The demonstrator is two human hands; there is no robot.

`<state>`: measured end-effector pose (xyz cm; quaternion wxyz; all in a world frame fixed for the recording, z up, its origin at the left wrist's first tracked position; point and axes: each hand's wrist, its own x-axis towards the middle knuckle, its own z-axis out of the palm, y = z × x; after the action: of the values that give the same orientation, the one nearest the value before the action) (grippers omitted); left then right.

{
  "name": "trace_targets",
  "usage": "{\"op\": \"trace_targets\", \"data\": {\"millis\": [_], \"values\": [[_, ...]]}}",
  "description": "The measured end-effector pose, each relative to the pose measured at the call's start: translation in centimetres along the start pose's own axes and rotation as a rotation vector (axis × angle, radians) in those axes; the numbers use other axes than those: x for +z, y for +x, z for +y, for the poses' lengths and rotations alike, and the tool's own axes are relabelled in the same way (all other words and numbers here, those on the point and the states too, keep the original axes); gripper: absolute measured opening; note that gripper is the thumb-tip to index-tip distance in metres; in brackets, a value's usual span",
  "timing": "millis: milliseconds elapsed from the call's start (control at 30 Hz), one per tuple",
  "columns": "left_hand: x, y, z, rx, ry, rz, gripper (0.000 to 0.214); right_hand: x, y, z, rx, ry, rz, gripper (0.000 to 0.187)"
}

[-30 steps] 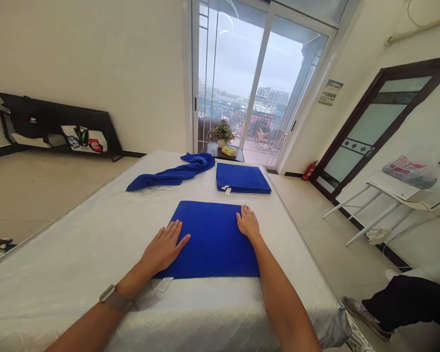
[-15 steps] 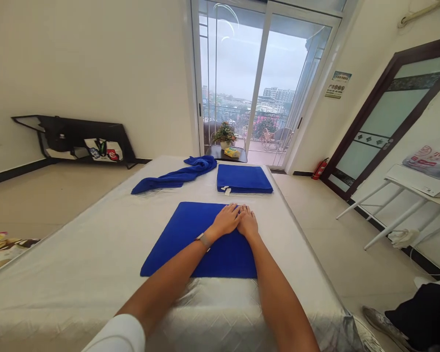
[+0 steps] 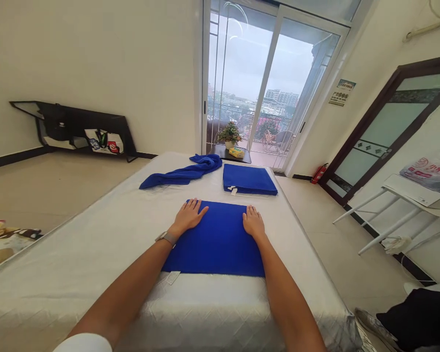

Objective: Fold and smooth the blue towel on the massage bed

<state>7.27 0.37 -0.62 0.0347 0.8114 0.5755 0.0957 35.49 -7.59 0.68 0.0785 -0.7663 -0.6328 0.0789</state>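
A folded blue towel (image 3: 218,244) lies flat near the front of the bed, with a white tag sticking out at its near left edge. My left hand (image 3: 187,215) rests open on the towel's far left corner, thumb apart from the fingers. At the far right corner, my right hand (image 3: 253,222) lies open and flat, its fingers pointing away from me. Beyond it sits a stack of folded blue towels (image 3: 250,178) with a white tag. To the left of that stack, a crumpled blue towel (image 3: 183,175) stretches across the sheet.
The bed (image 3: 106,244) has a pale, shiny cover. Past its far end stands a small dark table (image 3: 223,154) with a potted plant (image 3: 230,134) and a yellow packet (image 3: 236,152). A white stand (image 3: 407,195) is on the right; dark clothing (image 3: 418,318) shows at lower right.
My hands have moved from side by side near the towel's far right to opposite far corners, the left hand going left. The towel looks narrower, and its near tag now shows.
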Motion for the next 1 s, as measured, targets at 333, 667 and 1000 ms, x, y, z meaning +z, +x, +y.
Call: {"op": "trace_targets", "data": {"millis": [333,667,1000], "values": [[-0.6,-0.7,0.1,-0.032,-0.056,0.025,0.090,-1.2,-2.1,-1.2,-0.022,-0.128,0.076,0.061],[-0.9,-0.9,-1.0,-0.042,-0.041,0.066,0.086,-0.1,-5.4,-0.9,-0.005,-0.044,0.030,0.066],[1.0,-2.8,14.2,0.516,-0.076,0.087,0.074,0.2,-5.4,-0.7,-0.023,0.000,0.044,0.063]]}}
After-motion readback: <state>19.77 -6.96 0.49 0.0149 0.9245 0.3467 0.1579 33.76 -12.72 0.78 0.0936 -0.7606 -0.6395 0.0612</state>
